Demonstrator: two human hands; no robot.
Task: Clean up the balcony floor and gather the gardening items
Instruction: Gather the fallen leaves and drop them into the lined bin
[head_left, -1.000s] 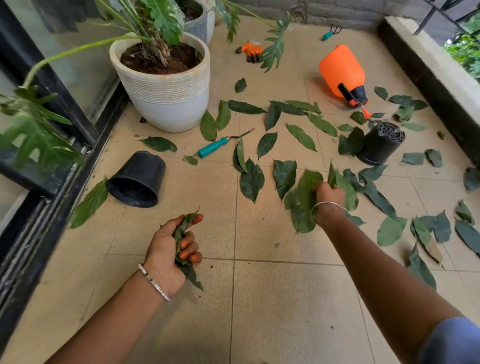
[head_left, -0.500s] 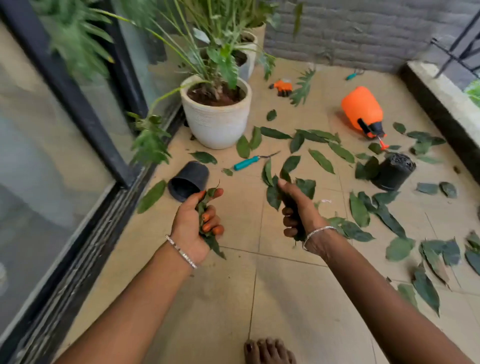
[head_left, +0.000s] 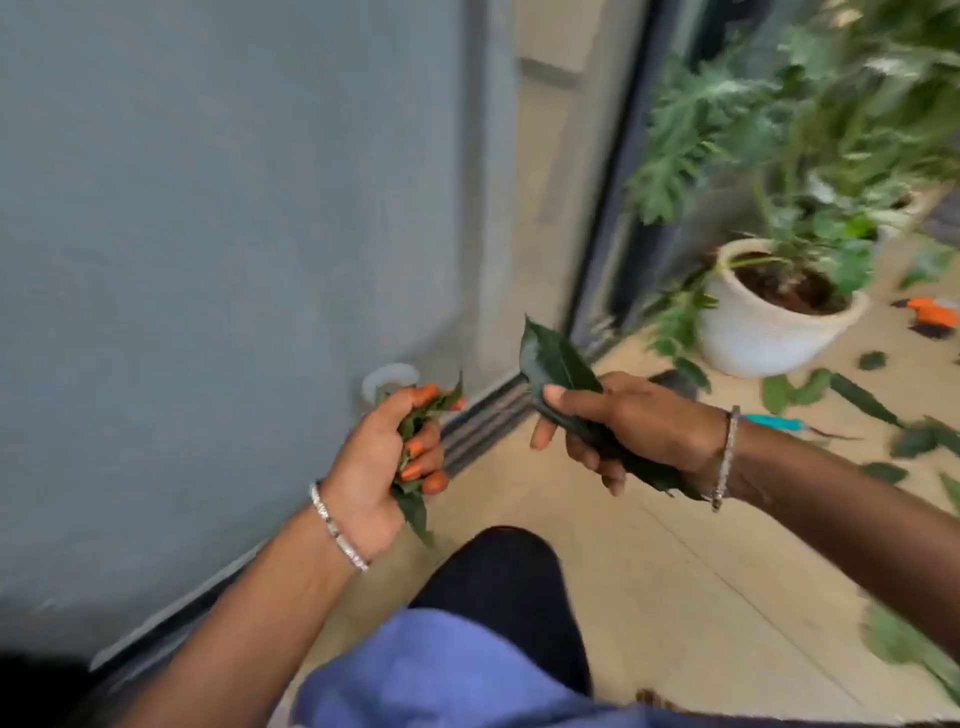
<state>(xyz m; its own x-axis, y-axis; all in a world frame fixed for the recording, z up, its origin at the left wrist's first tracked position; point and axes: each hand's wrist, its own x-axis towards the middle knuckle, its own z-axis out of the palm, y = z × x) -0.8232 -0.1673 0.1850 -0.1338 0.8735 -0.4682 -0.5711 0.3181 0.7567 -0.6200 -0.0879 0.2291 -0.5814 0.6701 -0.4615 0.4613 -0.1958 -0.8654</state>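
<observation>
A crumpled bunch of leaves (head_left: 410, 441) is gripped in the curled left hand (head_left: 387, 457), and flat dark leaves (head_left: 558, 371) are pinched in the right hand (head_left: 623, 421). More fallen leaves (head_left: 857, 397) are scattered on the tiled floor (head_left: 701, 587) beside the white plant pot (head_left: 769, 332).

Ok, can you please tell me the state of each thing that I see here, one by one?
left hand, grips crumpled leaves
right hand, holds flat leaves
white pot, upright, planted
loose leaves, lying on floor
teal tool, lying on floor
</observation>
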